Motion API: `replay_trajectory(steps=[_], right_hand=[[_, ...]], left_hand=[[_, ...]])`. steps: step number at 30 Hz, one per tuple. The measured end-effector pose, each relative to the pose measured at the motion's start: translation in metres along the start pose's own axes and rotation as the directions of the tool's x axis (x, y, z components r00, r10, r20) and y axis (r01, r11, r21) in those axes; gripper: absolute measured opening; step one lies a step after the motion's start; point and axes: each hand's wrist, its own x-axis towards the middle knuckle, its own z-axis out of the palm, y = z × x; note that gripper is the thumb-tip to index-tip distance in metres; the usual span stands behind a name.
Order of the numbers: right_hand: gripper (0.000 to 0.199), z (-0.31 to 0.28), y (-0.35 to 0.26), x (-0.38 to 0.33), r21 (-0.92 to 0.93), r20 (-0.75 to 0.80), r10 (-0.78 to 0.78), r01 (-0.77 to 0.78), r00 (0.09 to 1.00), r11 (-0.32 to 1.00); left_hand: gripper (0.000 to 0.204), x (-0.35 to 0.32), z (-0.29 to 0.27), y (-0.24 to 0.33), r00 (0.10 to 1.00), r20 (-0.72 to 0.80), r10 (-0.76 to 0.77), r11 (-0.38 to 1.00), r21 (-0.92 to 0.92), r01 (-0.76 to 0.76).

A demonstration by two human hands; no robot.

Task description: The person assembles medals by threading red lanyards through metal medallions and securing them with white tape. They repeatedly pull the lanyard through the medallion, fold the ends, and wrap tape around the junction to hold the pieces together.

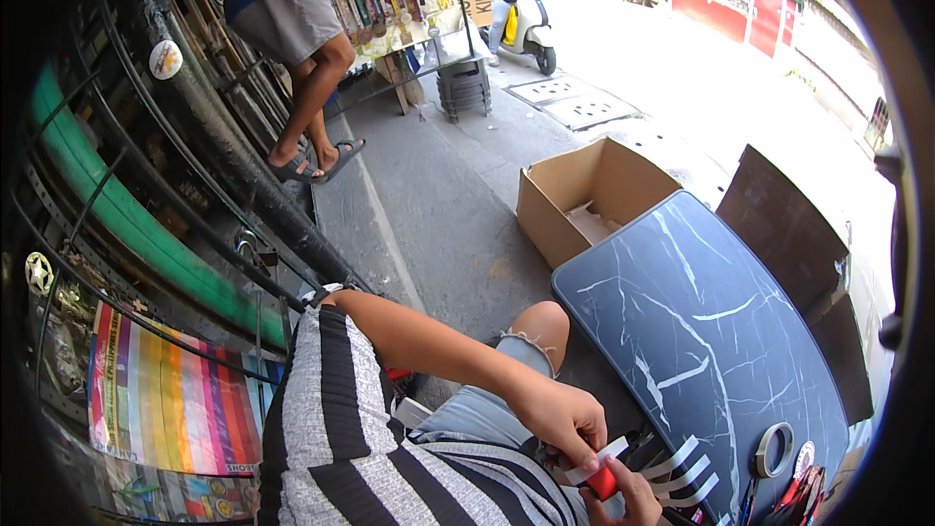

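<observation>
**Two hands meet on a white strip and a red piece**

Nearest the camera, the black-and-white striped shirt [390,468] fills the lower edge. The left hand [560,419] reaches across the lap, its fingers [584,448] pinching a white paper strip [596,460] that lies slanted, rising rightward. Just below it, touching, the right hand [635,499] grips a small red piece [604,483]. Further right, more white strips [687,472] and a tape roll [775,448] rest on the dark marbled surface [701,331].

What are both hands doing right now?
Left hand: closed, pinching a white strip against a red piece.
Right hand: mostly out of frame, touching the red piece; grip cannot be told.
</observation>
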Motion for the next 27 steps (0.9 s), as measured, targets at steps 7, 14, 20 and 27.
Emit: replay_trajectory(steps=[7, 14, 20, 27], right_hand=[[0.049, -0.001, -0.005, 0.002, 0.014, 0.035, 0.065, -0.065, 0.997, 0.998], [0.049, 0.01, 0.011, -0.007, 0.192, -0.048, 0.187, -0.174, 0.981, 0.966], [0.047, 0.009, 0.024, -0.012, 0.142, -0.007, 0.098, -0.096, 0.995, 0.985], [0.034, 0.003, 0.021, -0.009, 0.194, -0.02, 0.107, -0.101, 0.994, 0.976]], left_hand=[[0.028, -0.007, 0.001, 0.008, 0.984, -0.157, 0.081, 0.987, 0.152, -0.057], [0.033, -0.014, 0.014, 0.011, 0.908, -0.337, 0.248, 0.968, 0.116, -0.222], [0.019, -0.015, 0.016, 0.013, 0.906, -0.355, 0.231, 0.966, 0.193, -0.171], [0.018, -0.016, 0.012, 0.02, 0.895, -0.377, 0.238, 0.949, 0.285, -0.132]])
